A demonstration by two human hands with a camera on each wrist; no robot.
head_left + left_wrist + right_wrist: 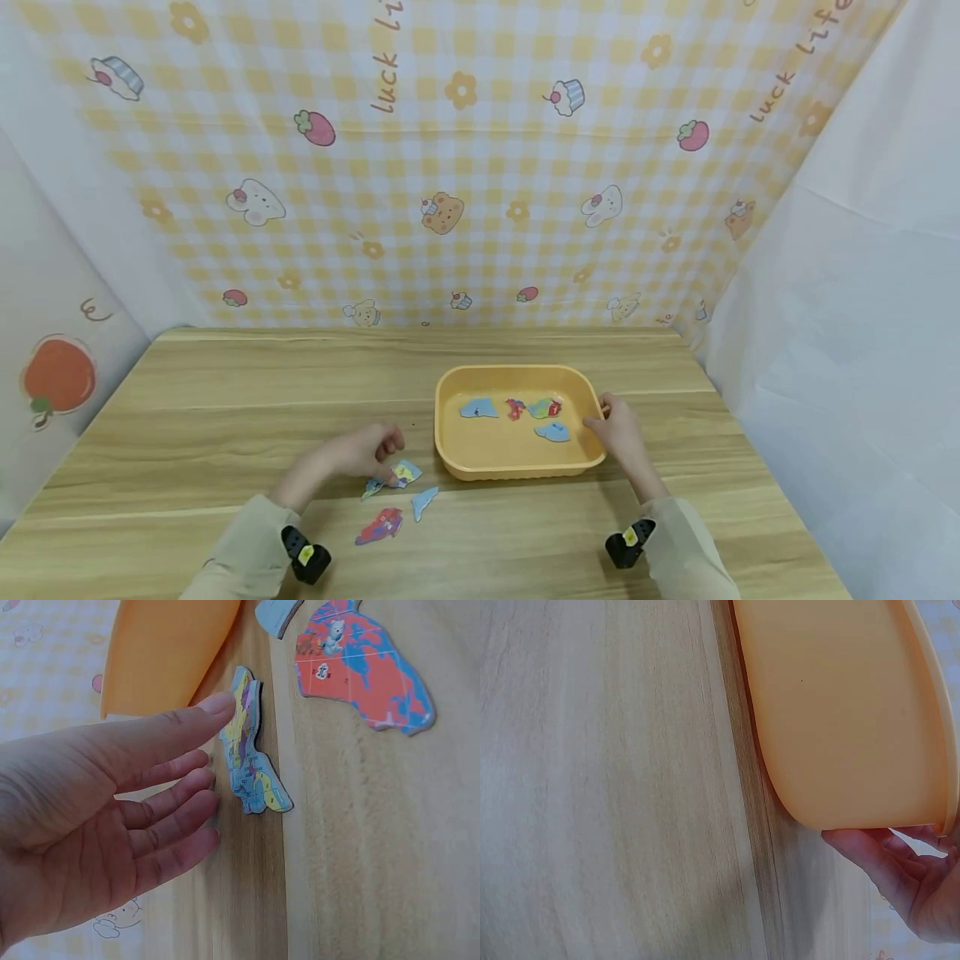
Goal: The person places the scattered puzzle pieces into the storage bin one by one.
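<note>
My left hand (360,452) hovers low over the table with its fingers loosely bent. Its thumb tip overlaps a blue-and-yellow map puzzle piece (255,776); whether they touch I cannot tell. Nearby lie a light blue puzzle piece (423,503) and a red-and-purple one (381,526). My right hand (619,429) holds the right end of a yellow plastic tray (495,472), thumb and fingers at its rim. Inside the tray are two light blue pieces (478,407), a small red piece (515,409) and a green-and-red piece (543,407).
The wood-grain table (262,392) carries the tray and pieces. Behind it hangs a yellow checked cloth (480,167) with cartoon prints. White cloth (840,275) hangs along the right side, and another sheet hangs on the left. A black camera is strapped on each wrist.
</note>
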